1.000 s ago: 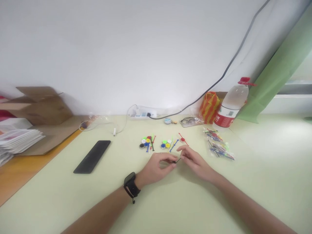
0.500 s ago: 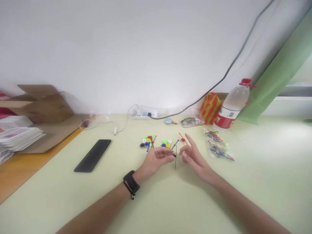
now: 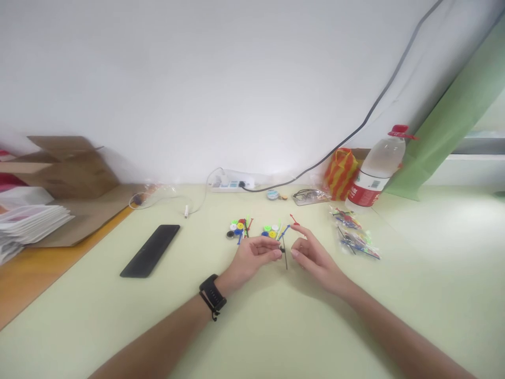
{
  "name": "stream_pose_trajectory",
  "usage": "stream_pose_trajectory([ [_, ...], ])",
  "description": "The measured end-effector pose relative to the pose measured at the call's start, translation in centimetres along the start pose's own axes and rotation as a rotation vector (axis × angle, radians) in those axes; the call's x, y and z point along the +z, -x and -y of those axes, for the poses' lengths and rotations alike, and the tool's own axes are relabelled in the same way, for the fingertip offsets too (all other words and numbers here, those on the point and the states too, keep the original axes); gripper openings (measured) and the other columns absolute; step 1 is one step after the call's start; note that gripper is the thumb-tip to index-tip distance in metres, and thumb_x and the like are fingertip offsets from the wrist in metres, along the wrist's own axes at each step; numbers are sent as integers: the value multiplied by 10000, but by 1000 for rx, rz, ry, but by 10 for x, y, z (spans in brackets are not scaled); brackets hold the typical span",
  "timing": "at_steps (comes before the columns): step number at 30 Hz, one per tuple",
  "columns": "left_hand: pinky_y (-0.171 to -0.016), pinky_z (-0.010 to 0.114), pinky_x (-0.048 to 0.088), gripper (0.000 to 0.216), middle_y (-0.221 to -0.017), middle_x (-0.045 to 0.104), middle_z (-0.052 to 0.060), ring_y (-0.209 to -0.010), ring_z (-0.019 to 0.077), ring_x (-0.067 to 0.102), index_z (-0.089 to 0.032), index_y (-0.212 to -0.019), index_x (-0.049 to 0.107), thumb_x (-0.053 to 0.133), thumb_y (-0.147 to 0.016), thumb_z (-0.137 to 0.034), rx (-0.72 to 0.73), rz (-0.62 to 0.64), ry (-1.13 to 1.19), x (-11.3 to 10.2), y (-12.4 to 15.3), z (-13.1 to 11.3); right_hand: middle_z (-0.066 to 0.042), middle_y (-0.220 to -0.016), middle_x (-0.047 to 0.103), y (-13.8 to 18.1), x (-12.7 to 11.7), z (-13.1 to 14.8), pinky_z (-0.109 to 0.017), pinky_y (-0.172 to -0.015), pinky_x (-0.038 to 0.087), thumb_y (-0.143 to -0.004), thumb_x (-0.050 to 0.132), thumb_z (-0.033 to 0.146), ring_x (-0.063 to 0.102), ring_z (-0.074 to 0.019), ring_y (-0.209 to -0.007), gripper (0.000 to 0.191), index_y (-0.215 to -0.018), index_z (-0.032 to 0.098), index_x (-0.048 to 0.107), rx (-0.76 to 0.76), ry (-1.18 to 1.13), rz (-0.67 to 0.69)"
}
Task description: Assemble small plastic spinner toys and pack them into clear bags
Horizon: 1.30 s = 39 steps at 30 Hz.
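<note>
My left hand (image 3: 249, 259) pinches a small black plastic spinner arrow (image 3: 286, 260) by its hub, between thumb and fingertips. Its thin pointer stands nearly upright just past the fingertips, leaning slightly. My right hand (image 3: 319, 259) is close on the right, fingers apart and index finger stretched forward, with nothing visible in it. Behind the hands lie two groups of small coloured discs, one on the left (image 3: 236, 227) and one nearer the middle (image 3: 271, 230), with coloured arrows beside them. A red arrow (image 3: 293, 219) lies beyond my right index finger, partly hidden by it.
Clear bags of coloured parts (image 3: 359, 243) lie to the right, near a large water bottle (image 3: 373, 176) and a striped bag (image 3: 340, 173). A black phone-like slab (image 3: 150, 251) lies left. A power strip (image 3: 232, 184) and cable run along the wall; cardboard (image 3: 87, 210) occupies the far left.
The arrow's pointer has turned slightly, its lower end now further right. My right index finger has come down and left, closer to the pointer. My left hand has barely moved.
</note>
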State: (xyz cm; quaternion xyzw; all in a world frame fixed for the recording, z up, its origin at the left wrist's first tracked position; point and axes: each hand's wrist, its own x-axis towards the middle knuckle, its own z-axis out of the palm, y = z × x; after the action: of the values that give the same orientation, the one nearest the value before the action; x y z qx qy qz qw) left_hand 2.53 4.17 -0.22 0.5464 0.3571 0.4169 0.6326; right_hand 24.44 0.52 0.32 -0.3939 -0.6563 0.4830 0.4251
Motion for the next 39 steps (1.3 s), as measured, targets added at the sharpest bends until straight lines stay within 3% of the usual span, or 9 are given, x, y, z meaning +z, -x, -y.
stream_pose_trajectory([
  [7, -891, 360, 607, 393, -967, 798, 104, -885, 213, 759, -128, -1057, 773, 891, -755, -351, -2, 1, -15, -2, -1, 1, -6, -1001, 542, 1, 3, -5, -304, -650, 462, -1020, 540, 429, 533, -156, -706, 864, -1620, 387, -79, -44, 67, -73],
  [10, -904, 369, 603, 402, -979, 800, 108, -902, 223, 760, -128, -1062, 772, 893, -751, -351, -3, 3, -20, -3, -1, 2, -9, -1042, 548, 1, 3, -6, -297, -646, 463, -1018, 537, 461, 529, -144, -701, 668, -1581, 387, 186, -40, 40, -105],
  [12, -907, 377, 601, 399, -989, 799, 110, -906, 227, 760, -128, -1055, 771, 895, -747, -351, -3, 2, -17, -3, 0, 2, -9, -902, 573, 0, 0, -6, -305, -657, 445, -1040, 473, 502, 515, -146, -677, 339, -1253, 275, 606, -19, 48, -43],
  [13, -908, 379, 601, 398, -991, 798, 110, -904, 227, 760, -127, -1050, 770, 896, -745, -350, -3, 3, -13, -3, 0, 2, -9, -785, 558, -1, -2, -5, -310, -646, 426, -1055, 416, 527, 496, -148, -644, 411, -971, 223, 680, 2, 53, 1],
  [16, -910, 382, 598, 396, -982, 796, 104, -902, 223, 758, -128, -1035, 769, 905, -732, -346, -8, 13, -3, -2, 0, 2, 0, -556, 431, -4, -6, -1, -322, -593, 361, -1060, 305, 600, 424, -149, -562, 679, -535, 201, 470, 56, 40, 62],
  [24, -896, 364, 591, 378, -963, 792, 101, -912, 222, 753, -134, -1005, 765, 906, -729, -350, -19, 35, -49, 0, 1, 1, -2, -810, 568, -5, 1, 4, -277, -629, 428, -934, 653, 573, 502, -150, -693, 370, -897, 222, 542, 60, -72, -10],
  [33, -896, 356, 585, 371, -962, 785, 108, -924, 222, 742, -132, -1017, 765, 888, -755, -364, -7, 82, -94, 0, 2, 1, -40, -915, 636, -5, 4, -3, -291, -657, 492, -944, 661, 522, 580, -166, -766, 319, -999, 214, 600, 49, -87, 18],
  [37, -900, 366, 587, 384, -964, 785, 105, -927, 229, 746, -138, -1028, 766, 888, -752, -375, -10, 76, -78, 0, 2, 1, -27, -905, 645, -4, 3, 0, -310, -671, 515, -934, 667, 524, 589, -170, -739, 421, -1244, 254, 578, 44, -65, -40],
  [39, -903, 372, 588, 387, -963, 786, 105, -921, 229, 749, -138, -1020, 766, 891, -747, -382, -12, 67, -70, 0, 2, 1, -23, -880, 645, -3, 3, 0, -308, -655, 498, -948, 633, 540, 569, -157, -690, 360, -1153, 244, 638, 48, -29, -50],
])
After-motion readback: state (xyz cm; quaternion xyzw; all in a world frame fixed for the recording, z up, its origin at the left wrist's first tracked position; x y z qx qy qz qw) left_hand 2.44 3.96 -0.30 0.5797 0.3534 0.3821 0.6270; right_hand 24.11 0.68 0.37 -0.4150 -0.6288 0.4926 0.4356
